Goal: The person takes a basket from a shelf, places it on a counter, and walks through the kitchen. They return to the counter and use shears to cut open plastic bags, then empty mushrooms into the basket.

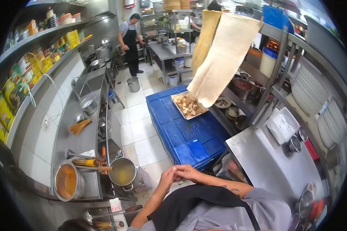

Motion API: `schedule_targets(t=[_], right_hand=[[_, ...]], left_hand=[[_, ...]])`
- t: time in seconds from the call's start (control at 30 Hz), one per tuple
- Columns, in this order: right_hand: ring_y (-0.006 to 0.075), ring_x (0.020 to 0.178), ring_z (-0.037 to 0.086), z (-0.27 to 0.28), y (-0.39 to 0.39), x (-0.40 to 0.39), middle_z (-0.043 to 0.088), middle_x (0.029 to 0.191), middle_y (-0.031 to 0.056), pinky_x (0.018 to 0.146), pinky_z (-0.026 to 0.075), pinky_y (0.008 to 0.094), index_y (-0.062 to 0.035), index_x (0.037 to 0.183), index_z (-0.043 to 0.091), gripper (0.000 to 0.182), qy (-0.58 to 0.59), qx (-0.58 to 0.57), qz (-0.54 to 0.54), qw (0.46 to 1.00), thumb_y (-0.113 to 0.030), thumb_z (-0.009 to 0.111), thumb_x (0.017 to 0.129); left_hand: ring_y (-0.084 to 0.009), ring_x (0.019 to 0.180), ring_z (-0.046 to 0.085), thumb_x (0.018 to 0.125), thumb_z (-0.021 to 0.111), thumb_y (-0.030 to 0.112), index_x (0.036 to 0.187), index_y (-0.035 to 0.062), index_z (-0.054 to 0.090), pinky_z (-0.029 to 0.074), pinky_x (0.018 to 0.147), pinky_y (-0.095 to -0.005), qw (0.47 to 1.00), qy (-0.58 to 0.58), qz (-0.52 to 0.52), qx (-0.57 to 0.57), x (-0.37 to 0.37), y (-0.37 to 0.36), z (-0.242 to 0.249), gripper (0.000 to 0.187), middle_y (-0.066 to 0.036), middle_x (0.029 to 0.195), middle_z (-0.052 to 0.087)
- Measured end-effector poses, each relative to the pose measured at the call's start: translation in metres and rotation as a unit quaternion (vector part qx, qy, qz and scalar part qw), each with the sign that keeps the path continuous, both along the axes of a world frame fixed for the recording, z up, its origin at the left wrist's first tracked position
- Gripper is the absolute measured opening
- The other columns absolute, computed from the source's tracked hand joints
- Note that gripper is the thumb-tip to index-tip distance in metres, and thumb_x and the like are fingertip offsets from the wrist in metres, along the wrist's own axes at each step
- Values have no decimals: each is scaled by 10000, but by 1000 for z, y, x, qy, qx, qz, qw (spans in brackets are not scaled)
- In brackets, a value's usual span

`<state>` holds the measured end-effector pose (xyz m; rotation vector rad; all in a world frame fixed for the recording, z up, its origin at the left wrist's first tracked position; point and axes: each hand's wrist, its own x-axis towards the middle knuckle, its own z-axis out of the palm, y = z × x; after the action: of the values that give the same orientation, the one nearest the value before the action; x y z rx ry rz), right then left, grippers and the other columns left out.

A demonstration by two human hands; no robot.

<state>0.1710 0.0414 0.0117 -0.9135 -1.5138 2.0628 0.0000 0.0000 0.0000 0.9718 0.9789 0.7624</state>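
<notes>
Both hands meet in front of the black apron [181, 208], low in the head view. My left hand [166, 180] and my right hand [187, 172] touch each other with their fingers bent together; whether anything small lies between them is hidden. Just beyond them is the blue chest [181, 134], with a blue card on its near end. A metal tray [186, 116] of chopped food rests at the chest's far end. Above it hang long pale sheets [229, 50], beside a yellowish one [206, 38].
At left, a pot [124, 173] of yellowish liquid stands near a pot [69, 181] of orange liquid. A steel counter [266, 154] lies at right. One person [131, 42] stands in the back aisle, another [193, 25] farther back. A bucket [133, 84] is on the floor.
</notes>
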Motion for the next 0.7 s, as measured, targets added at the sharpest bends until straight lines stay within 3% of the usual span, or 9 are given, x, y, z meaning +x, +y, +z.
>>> schedule_targets(t=[0.07,0.1,0.17,0.2,0.3,0.43,0.5,0.57,0.7], right_hand=[[144,996,635,8,1,8,625,1171,60,834,517,284,-70,1359,504,447,47,35,-76,995,-260,601,966],[144,996,635,20,-5,-12,625,1171,60,834,517,284,-70,1359,504,447,58,46,-97,993,-260,601,966],[181,1100,580,48,-22,-9,528,1316,83,856,504,315,-57,1422,419,588,35,-78,-85,993,-370,594,957],[203,1203,512,42,-28,-8,427,1412,85,870,492,331,-76,1491,311,695,48,-71,-52,995,-432,575,955],[201,1305,408,44,-41,-10,425,1396,66,945,453,313,-71,1486,329,675,51,-11,27,998,-421,567,961],[185,1303,415,39,-34,5,475,1336,75,969,444,300,-57,1447,388,630,19,-45,101,994,-400,584,956],[165,1204,503,42,-42,10,534,1238,85,924,465,276,-49,1383,458,569,83,-16,59,995,-376,612,943],[168,1160,527,42,-44,12,550,1205,89,913,472,274,-45,1349,485,540,57,-24,37,997,-371,619,940],[169,1089,552,48,-44,14,565,1178,92,887,483,281,-33,1288,533,499,22,-47,15,999,-391,605,948]], left_hand=[[-258,1019,606,1014,406,410,1354,77,447,509,868,-417,991,-106,79,-1,12,-4,26,478,-100,1169,600],[-258,1019,606,1014,406,410,1354,77,447,509,868,-417,994,-96,58,8,-8,-5,36,478,-100,1169,600],[-274,1062,600,1012,401,421,1349,82,448,533,820,-413,979,-169,83,-75,-5,-9,41,481,-121,1257,558],[-310,1166,551,999,416,441,1392,74,405,534,860,-456,971,-208,27,-115,-7,-7,33,538,-140,1380,464],[-343,1222,515,990,439,436,1429,63,365,512,921,-515,962,-251,-30,-102,5,-8,27,581,-150,1445,395],[-378,1267,473,965,494,416,1409,30,367,453,972,-594,954,-271,-109,-61,9,-10,42,602,-222,1415,411],[-387,1268,470,968,491,396,1388,29,389,459,970,-585,949,-289,-118,-39,14,-13,47,567,-238,1406,422],[-382,1203,526,959,543,338,1306,15,501,506,920,-569,936,-341,-59,-61,19,-15,36,476,-248,1342,496],[-381,1182,538,968,522,354,1228,23,546,493,936,-553,928,-348,-40,-124,29,-12,38,421,-245,1287,540]])
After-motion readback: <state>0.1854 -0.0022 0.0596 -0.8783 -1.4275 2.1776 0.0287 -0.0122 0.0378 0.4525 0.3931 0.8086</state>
